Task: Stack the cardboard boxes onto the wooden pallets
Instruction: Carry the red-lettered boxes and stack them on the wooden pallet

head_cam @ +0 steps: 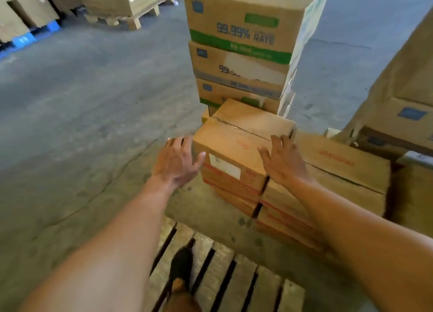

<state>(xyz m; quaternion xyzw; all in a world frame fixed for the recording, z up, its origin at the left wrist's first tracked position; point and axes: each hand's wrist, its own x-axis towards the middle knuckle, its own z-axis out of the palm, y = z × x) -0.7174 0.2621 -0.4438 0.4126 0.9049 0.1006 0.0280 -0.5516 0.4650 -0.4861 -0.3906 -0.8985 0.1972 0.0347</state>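
A brown cardboard box (pixel 239 133) with red print and a white label tops a short pile of like boxes on the concrete floor. My left hand (pixel 177 162) is open just left of it, fingers spread, close to its left face. My right hand (pixel 284 162) is open at its right top edge, fingers on or just above the cardboard. A second pile of red-printed boxes (pixel 339 169) stands to the right. A wooden pallet (pixel 225 274) lies at the bottom, with my foot (pixel 181 267) on its slats.
A tall stack of green-banded boxes (pixel 241 44) rises right behind the pile. More cartons (pixel 403 96) lean in at the right. Loaded pallets (pixel 121 2) and a blue pallet (pixel 35 36) sit at the far left. Open concrete floor (pixel 93 101) spreads to the left.
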